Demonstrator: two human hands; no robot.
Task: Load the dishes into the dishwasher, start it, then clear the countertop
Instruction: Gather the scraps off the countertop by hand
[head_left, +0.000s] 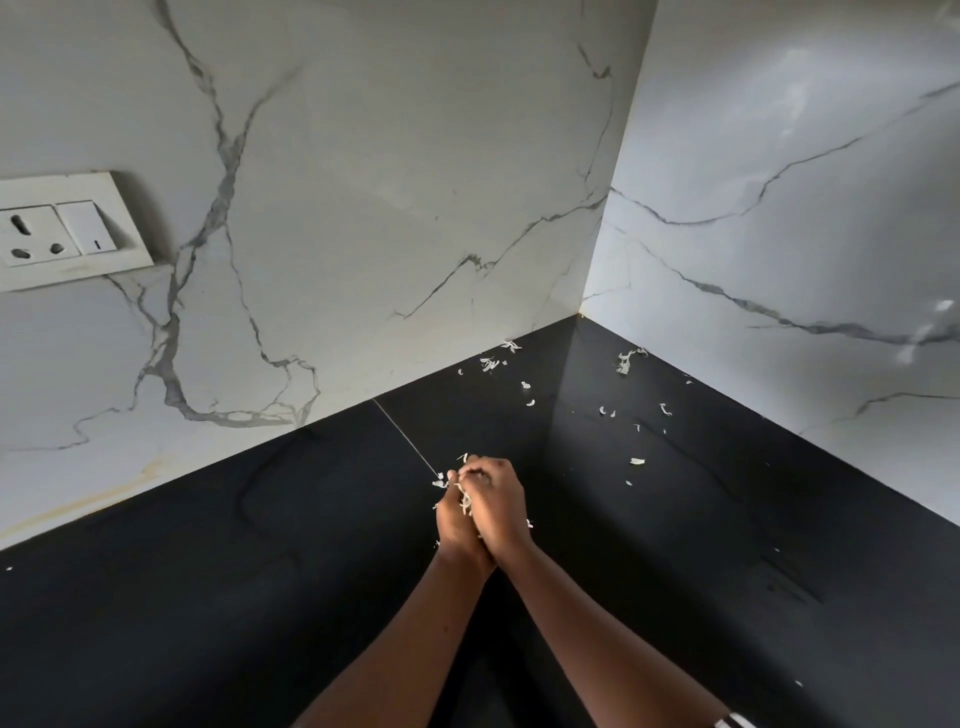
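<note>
bench (260, 597): black, corner spot | left hand (453, 526) + right hand (497, 500): pressed together, fingers curled round a clump of papery white scraps (464, 501), low over the bench | loose flakes (625, 361): scattered on the bench toward the corner, some right against the marble wall (415, 208) | wall socket (47, 231): far left

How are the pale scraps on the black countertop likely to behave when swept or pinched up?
Probably very light: the scraps are thin, curled flakes, so they may scatter when swept. Likely floppy, since a bunch sits squeezed between the left hand and right hand. The glossy countertop should let them slide easily.
</note>
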